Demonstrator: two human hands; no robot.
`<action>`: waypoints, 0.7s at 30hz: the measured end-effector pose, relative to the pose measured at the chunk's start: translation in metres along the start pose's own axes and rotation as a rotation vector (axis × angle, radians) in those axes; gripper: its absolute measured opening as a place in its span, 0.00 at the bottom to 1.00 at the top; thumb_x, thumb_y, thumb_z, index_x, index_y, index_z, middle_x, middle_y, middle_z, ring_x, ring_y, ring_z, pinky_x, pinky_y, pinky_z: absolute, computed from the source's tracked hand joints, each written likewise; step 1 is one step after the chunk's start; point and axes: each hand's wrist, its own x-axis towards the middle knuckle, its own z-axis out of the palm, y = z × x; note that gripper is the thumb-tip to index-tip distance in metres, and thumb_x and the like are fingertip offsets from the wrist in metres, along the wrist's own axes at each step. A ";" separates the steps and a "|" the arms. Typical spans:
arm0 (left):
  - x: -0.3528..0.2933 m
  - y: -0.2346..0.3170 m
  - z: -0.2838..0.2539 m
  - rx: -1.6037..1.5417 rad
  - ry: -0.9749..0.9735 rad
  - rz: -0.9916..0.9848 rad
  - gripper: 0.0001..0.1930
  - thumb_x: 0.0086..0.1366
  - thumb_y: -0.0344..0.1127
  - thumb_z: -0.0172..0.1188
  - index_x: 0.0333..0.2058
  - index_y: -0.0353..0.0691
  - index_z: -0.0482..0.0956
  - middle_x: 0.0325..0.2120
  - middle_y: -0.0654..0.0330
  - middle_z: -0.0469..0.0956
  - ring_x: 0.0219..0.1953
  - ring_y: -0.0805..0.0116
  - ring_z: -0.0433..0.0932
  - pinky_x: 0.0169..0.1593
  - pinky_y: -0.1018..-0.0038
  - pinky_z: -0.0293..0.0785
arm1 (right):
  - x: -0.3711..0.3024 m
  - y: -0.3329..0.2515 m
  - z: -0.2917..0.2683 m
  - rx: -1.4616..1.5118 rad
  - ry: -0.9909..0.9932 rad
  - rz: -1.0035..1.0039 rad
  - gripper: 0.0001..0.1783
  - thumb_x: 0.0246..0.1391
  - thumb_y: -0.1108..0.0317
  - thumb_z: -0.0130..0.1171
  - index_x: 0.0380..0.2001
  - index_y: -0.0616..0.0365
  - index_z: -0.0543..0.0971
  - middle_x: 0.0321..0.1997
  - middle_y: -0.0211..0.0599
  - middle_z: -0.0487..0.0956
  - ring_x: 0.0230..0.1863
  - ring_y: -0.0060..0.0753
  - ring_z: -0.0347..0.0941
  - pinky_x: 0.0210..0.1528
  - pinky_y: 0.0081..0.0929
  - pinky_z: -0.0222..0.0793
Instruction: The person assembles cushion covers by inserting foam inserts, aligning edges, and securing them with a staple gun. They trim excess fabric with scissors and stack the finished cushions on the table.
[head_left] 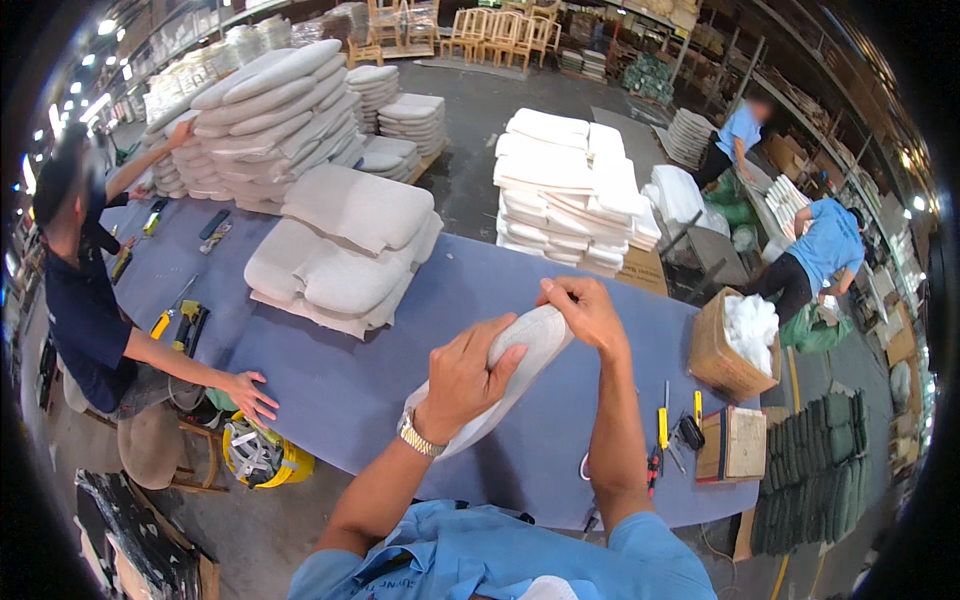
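Note:
Above the blue-grey table (440, 300) I hold a pale grey padded seat cushion (538, 343) tilted on its edge. My left hand (466, 372), with a metal watch at the wrist, is wrapped over its near side, thumb on top. At the cushion's far right end, my right hand (588, 316) pinches the cover between thumb and bent fingers. What lies under the fingertips is hidden. Just beyond to the left, a small stack of similar cushions (345, 240) rests on the table.
A co-worker (80, 270) stands at the left, one hand on the table, near a yellow helmet (265, 450). Screwdrivers (663, 425) and a wooden box (732, 443) lie right, by a carton of white stuffing (735, 345). Tall cushion stacks (565, 185) stand beyond.

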 end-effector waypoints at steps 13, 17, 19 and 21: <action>0.024 -0.019 0.019 -0.189 -0.059 -0.231 0.21 0.78 0.42 0.48 0.32 0.35 0.85 0.21 0.48 0.79 0.20 0.52 0.79 0.26 0.63 0.72 | 0.002 -0.026 -0.020 -0.428 -0.425 -0.247 0.39 0.39 0.27 0.70 0.39 0.53 0.85 0.34 0.46 0.86 0.35 0.56 0.82 0.38 0.48 0.76; 0.023 -0.032 0.018 -0.223 -0.058 -0.277 0.22 0.78 0.42 0.47 0.32 0.36 0.85 0.21 0.48 0.79 0.21 0.51 0.80 0.27 0.61 0.73 | -0.005 -0.013 -0.002 -0.499 -0.173 -0.369 0.37 0.39 0.29 0.71 0.35 0.52 0.84 0.32 0.40 0.86 0.32 0.54 0.82 0.35 0.46 0.75; 0.019 -0.037 0.017 -0.267 -0.009 -0.301 0.22 0.78 0.42 0.46 0.31 0.37 0.85 0.21 0.47 0.79 0.22 0.50 0.80 0.27 0.60 0.73 | -0.010 -0.015 0.007 -0.529 -0.052 -0.441 0.33 0.36 0.34 0.75 0.35 0.51 0.85 0.31 0.37 0.85 0.32 0.48 0.83 0.34 0.41 0.75; 0.013 -0.047 0.018 -0.058 -0.007 -0.222 0.22 0.77 0.44 0.47 0.28 0.38 0.83 0.22 0.47 0.80 0.23 0.46 0.80 0.28 0.57 0.74 | -0.011 -0.002 0.020 -0.436 0.081 -0.569 0.36 0.39 0.30 0.69 0.35 0.52 0.85 0.31 0.41 0.85 0.33 0.48 0.83 0.34 0.42 0.75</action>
